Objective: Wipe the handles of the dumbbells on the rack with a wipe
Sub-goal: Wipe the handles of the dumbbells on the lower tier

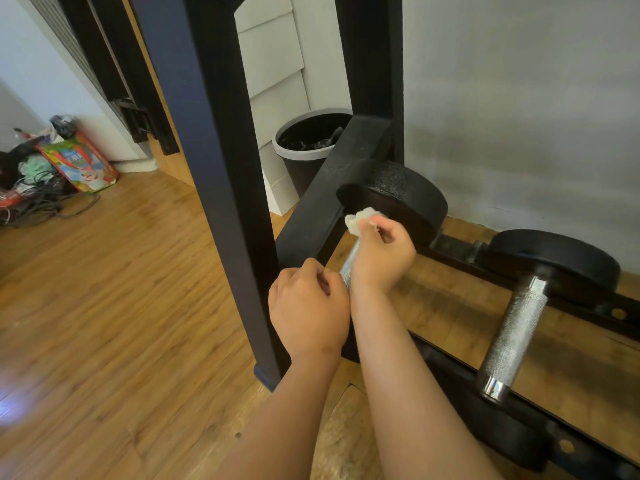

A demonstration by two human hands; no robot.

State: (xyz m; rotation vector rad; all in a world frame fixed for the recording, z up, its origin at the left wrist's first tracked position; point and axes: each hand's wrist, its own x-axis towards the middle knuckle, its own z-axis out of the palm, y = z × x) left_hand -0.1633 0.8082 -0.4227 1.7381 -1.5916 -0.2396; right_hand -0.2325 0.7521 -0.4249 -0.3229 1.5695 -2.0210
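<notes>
While the left hand (308,306) curls at the near end of the left dumbbell's handle (349,263), whether gripping it I cannot tell, the right hand (381,258) pinches a crumpled white wipe (358,220) at the handle's far end, beside the black head (398,192). A second dumbbell (519,330) lies across the rack (453,245), toward its right end.

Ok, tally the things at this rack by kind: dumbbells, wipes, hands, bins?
Dumbbells: 2, the dumbbell at the hands and the free dumbbell
Wipe: 1
Hands: 2, left hand and right hand
Waste bin: 1
Total: 6
</notes>
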